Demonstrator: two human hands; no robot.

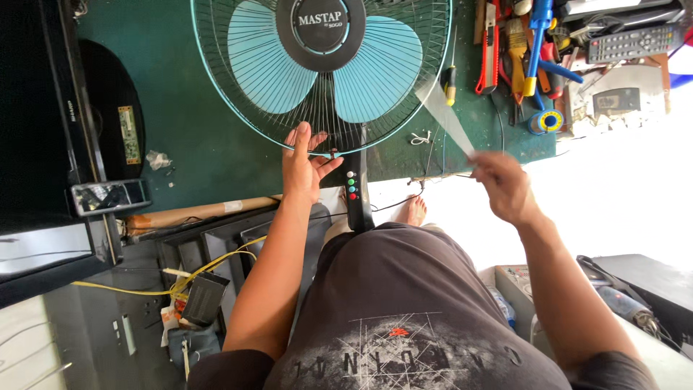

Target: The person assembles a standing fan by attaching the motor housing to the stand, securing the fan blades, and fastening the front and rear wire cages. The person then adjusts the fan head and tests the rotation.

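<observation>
1. The fan [323, 65], a wire-caged one with pale blue blades, lies on the green table [195, 130] in the upper middle of the frame; its top is cut off by the upper edge.
2. The fan's black control stem [356, 198] with coloured buttons runs down from the cage toward the lower middle, its foot hidden behind the person's dark shirt.
3. The left hand [304, 165] lies open with fingers spread on the lower rim of the cage, just left of the stem.
4. The right hand [503, 184], right of centre, is closed on a thin pale tool [445, 112] blurred by motion; what it is cannot be made out.
5. At the upper right a heap of hand tools [516, 43] lies on the table, partly cut off, with a remote control [634, 42] beside it.
6. A dark box [203, 296] at lower left holds yellow wires [209, 266]; its contents are otherwise unclear.
</observation>
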